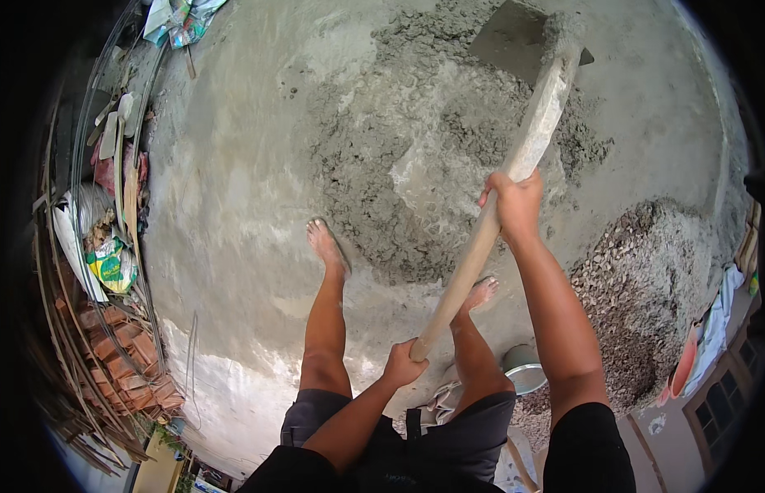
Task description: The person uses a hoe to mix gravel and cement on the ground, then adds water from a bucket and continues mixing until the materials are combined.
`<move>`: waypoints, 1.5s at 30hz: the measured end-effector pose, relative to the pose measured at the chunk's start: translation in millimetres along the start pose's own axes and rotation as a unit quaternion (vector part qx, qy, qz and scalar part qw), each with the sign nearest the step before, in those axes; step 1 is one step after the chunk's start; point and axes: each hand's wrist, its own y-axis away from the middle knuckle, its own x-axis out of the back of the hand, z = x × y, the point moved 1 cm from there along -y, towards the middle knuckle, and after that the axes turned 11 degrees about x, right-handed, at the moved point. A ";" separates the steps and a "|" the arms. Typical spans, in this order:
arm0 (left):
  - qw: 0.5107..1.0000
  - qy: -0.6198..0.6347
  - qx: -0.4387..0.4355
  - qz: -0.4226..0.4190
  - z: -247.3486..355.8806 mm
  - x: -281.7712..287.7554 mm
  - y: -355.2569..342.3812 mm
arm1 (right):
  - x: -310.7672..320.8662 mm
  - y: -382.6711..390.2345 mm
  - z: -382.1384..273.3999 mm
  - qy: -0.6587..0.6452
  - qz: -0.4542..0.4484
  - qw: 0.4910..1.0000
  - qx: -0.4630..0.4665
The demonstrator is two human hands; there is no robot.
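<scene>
Both of my hands are closed around the wooden handle of a hoe (463, 283), which slants up and to the right across the view. My left hand (407, 364) grips the butt end, close to my shorts. Farther up the shaft, my right hand (518, 204) wraps around it. The hoe's broad metal blade (511, 39) rests at the far edge of a patch of wet grey mortar (399, 164); mortar also coats the joint of blade and handle. My bare feet stand on the floor at the near side of the mix.
A heap of gravel (637, 296) lies to the right. Beside my right leg stands a bucket (524, 370). Bent rods, scraps and broken red tiles (131, 357) line the left edge. Bags (183, 20) lie at the far left, and a reddish basin (685, 361) at the right edge.
</scene>
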 end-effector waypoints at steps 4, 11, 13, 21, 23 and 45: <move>0.998 0.055 0.018 0.024 34.8 14.3 -41.4 | -58.6 -100.3 -8.9 0.029 -0.083 0.996 0.018; 0.991 -0.054 0.124 0.013 19.2 101.2 53.8 | -88.4 -28.3 79.6 -0.007 -0.030 0.993 -0.113; 0.987 -0.111 0.113 0.001 13.5 124.6 91.4 | -76.3 10.3 59.2 -0.063 -0.011 0.987 -0.145; 0.957 -0.262 0.122 -0.029 31.4 169.8 139.2 | 1.6 102.2 19.1 -0.161 0.104 0.957 -0.220; 0.955 -0.291 0.047 -0.015 64.9 125.1 75.8 | 50.3 39.3 20.2 -0.153 0.124 0.972 -0.125; 0.946 -0.266 -0.081 -0.165 153.7 -17.7 -33.2 | 232.6 -48.8 27.4 -0.135 0.238 0.958 -0.080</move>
